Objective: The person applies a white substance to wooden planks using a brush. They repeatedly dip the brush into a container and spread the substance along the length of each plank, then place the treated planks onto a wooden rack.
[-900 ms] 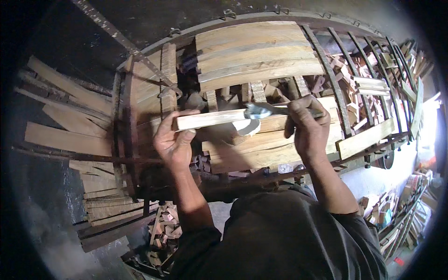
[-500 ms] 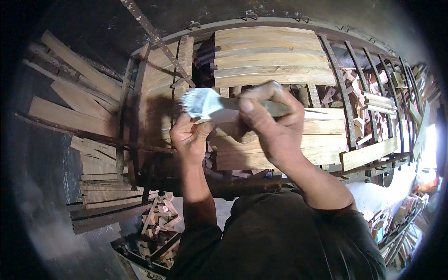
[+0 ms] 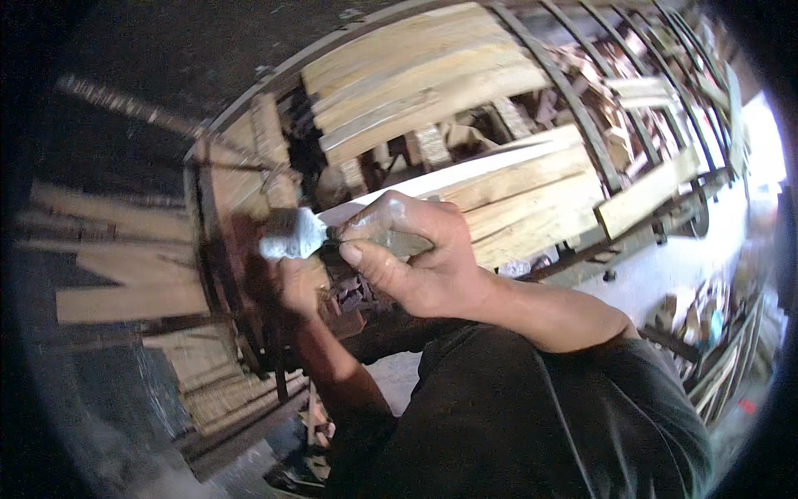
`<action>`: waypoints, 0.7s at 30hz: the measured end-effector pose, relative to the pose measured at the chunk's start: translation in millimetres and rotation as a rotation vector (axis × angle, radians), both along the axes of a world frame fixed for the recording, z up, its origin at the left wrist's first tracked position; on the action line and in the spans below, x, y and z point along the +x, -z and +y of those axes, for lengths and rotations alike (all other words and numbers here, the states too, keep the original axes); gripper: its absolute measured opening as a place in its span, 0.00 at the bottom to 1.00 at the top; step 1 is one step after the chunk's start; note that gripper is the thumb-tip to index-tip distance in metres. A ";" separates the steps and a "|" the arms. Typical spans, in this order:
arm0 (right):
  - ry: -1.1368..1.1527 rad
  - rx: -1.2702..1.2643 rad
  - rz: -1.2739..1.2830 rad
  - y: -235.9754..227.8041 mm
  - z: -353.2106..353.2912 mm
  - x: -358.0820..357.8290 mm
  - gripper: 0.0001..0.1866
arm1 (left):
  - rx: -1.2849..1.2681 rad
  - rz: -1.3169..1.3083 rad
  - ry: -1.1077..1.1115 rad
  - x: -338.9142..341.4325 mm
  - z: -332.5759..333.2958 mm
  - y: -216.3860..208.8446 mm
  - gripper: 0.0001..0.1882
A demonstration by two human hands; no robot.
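Note:
My right hand (image 3: pixel 420 254) is closed round the handle of a paintbrush (image 3: pixel 293 233), held with the bristles pointing left. The bristles look coated with something white or pale. Just below the bristles is my left hand (image 3: pixel 299 287), dark and smeared by motion; whether it touches the brush or holds anything cannot be made out. Beyond the brush lies a far group of pale wooden boards (image 3: pixel 424 75). A nearer group of boards (image 3: pixel 532 187) has a white strip along its far edge, partly covered by my right hand.
Metal bars (image 3: pixel 559 83) form a rack round the boards. Wood offcuts (image 3: pixel 603 104) fill its right side, with a loose board (image 3: pixel 648 193) across the bars. More planks (image 3: pixel 133 303) lie to the left. A long rod (image 3: pixel 158 116) slants in from the upper left.
The whole view has turned and shifted, so the rack now slants up to the right. Both hands and the brush have moved left and lower in view, toward the rack's left end.

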State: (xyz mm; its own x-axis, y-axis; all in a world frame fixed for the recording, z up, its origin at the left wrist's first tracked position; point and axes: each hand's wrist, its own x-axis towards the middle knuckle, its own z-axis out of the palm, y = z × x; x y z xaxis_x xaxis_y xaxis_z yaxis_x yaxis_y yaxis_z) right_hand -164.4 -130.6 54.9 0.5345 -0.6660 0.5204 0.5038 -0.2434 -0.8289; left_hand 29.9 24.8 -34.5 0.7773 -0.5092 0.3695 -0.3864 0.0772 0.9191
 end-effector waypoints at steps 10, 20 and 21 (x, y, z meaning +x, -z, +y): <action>0.577 0.667 0.275 155.1 -135.1 -137.2 0.06 | 0.058 -0.054 -0.054 -13.8 -2.6 -23.9 0.28; 0.170 0.079 0.184 51.0 -42.6 -92.6 0.03 | -0.178 0.087 0.119 -12.0 -6.7 -33.8 0.32; 0.155 0.121 0.169 55.7 -47.3 -95.8 0.02 | -0.211 0.070 0.204 -11.5 -7.3 -35.4 0.31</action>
